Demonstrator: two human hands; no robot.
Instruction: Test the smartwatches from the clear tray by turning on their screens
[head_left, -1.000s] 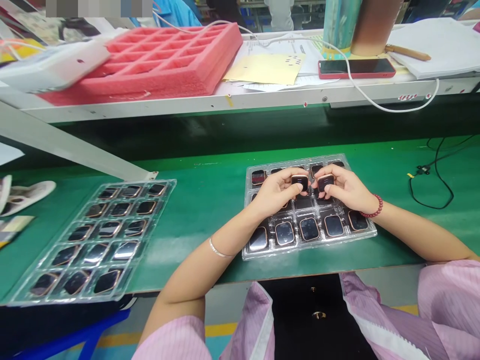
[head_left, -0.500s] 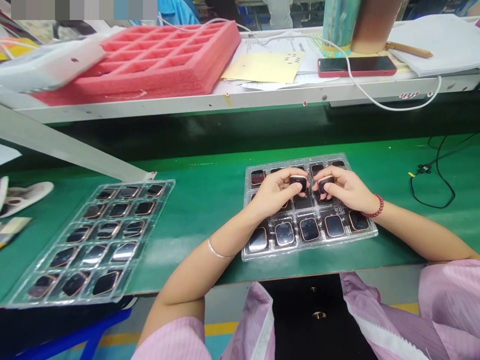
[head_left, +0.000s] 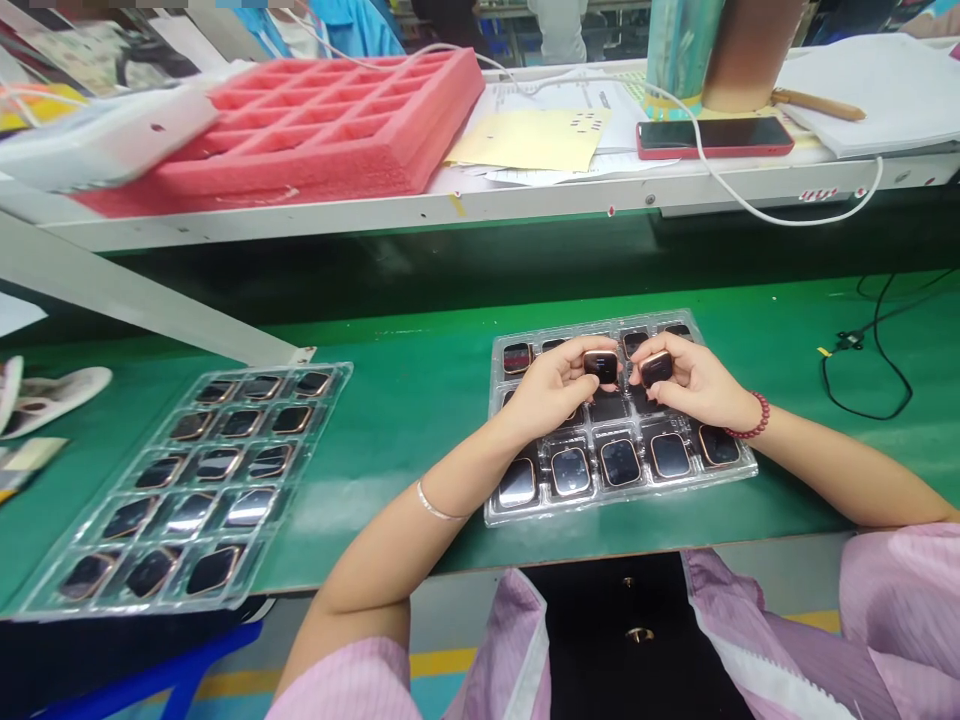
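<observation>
My left hand (head_left: 553, 392) is closed on a smartwatch (head_left: 601, 366) with a dark screen and a gold-coloured rim, faint light marks showing on the screen. A second smartwatch (head_left: 657, 369) of the same look is pinched in my right hand (head_left: 697, 385), thumb low on its face. Both are held side by side, a little apart, above a clear plastic tray (head_left: 600, 510). Strapless watches with dark square faces sit in that tray's pockets; a front-row watch (head_left: 620, 461) lies just below my hands. My hands cover part of the back and middle rows.
On the left of the green bench lies another clear tray (head_left: 289, 490) of watches, beside a slanted white post (head_left: 187, 310). Black cables (head_left: 862, 410) lie at the right. The shelf above holds a red foam tray (head_left: 315, 160), papers, a phone (head_left: 716, 137) and a hanging white cable (head_left: 787, 217).
Both watches are tilted slightly differently, and the thumbs have slid lower, so more of each screen shows. The trays stay put; the whole view has shifted slightly.
</observation>
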